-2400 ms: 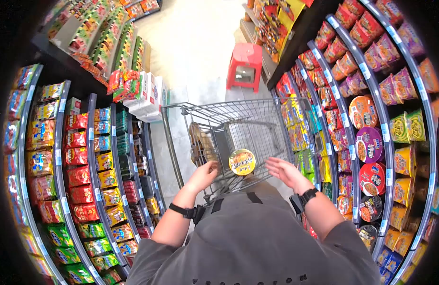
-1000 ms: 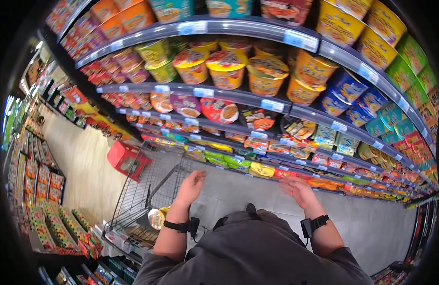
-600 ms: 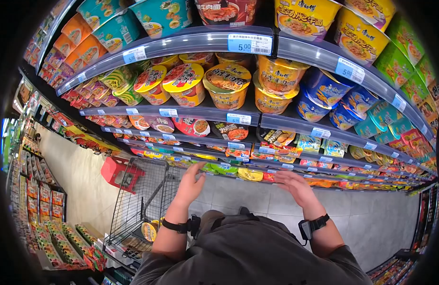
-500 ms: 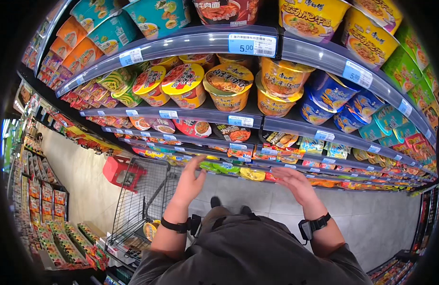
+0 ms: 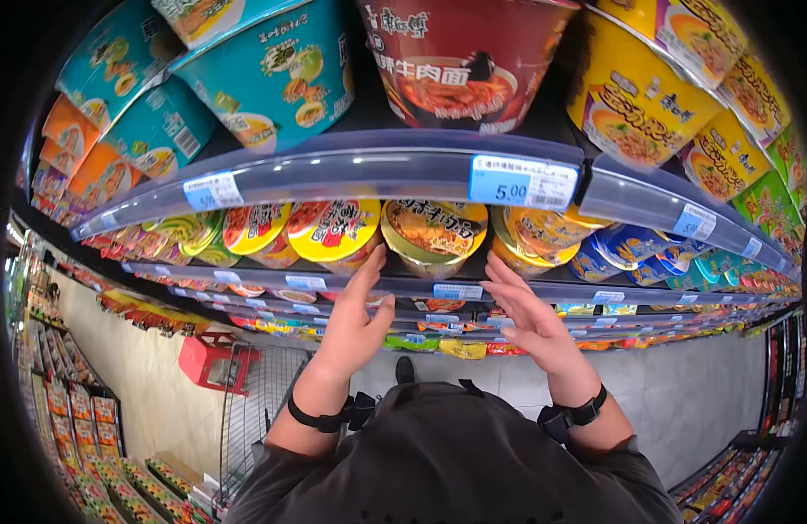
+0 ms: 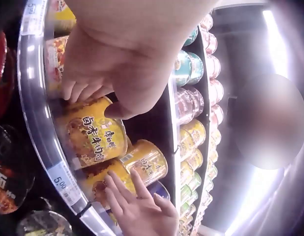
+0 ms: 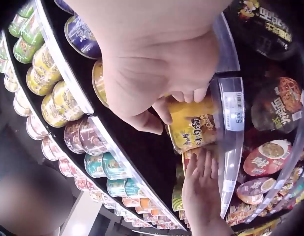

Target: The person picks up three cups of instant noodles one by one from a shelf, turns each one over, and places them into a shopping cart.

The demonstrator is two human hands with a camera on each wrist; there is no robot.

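Observation:
A yellow instant noodle tub (image 5: 434,237) with a picture lid stands at the front of a shelf, between my two hands. My left hand (image 5: 355,319) reaches its left side with fingers extended; in the left wrist view the fingers and thumb are right by the tub's upper end. On the other side, my right hand (image 5: 534,323) has its fingers spread, near the neighbouring yellow tubs (image 5: 543,236). Seen from the right wrist, that hand's thumb and fingers are close over the noodle tub (image 7: 193,125). Neither hand is curled round it.
A clear shelf edge with price tags (image 5: 524,182) runs above the tub, below larger teal (image 5: 272,83) and dark red (image 5: 469,65) tubs. Red-and-yellow tubs (image 5: 334,229) stand to the left, blue ones (image 5: 631,249) to the right. A shopping cart (image 5: 259,410) and red stool (image 5: 216,362) are lower left.
The person has turned from the cart to face the noodle shelf and come closer. Both hands have moved forward from over the floor to either side of the yellow noodle tub.

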